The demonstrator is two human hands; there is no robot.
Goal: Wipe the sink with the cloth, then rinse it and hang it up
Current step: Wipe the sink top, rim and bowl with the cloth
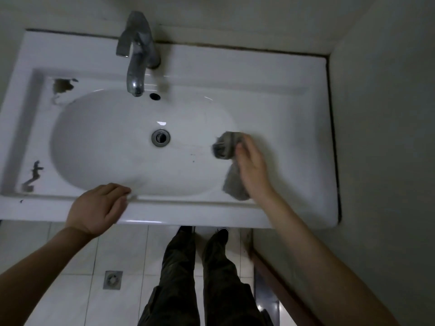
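In the sink (282, 74), right hand (250, 163) fingers (248, 143) grip the cloth (224, 145) bunched beneath them.

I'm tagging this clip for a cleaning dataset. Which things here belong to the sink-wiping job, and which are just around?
Job:
cloth, held by the right hand
sink
tap, for rinsing
left hand, resting on the sink's front rim

Just around:
floor drain
floor tiles
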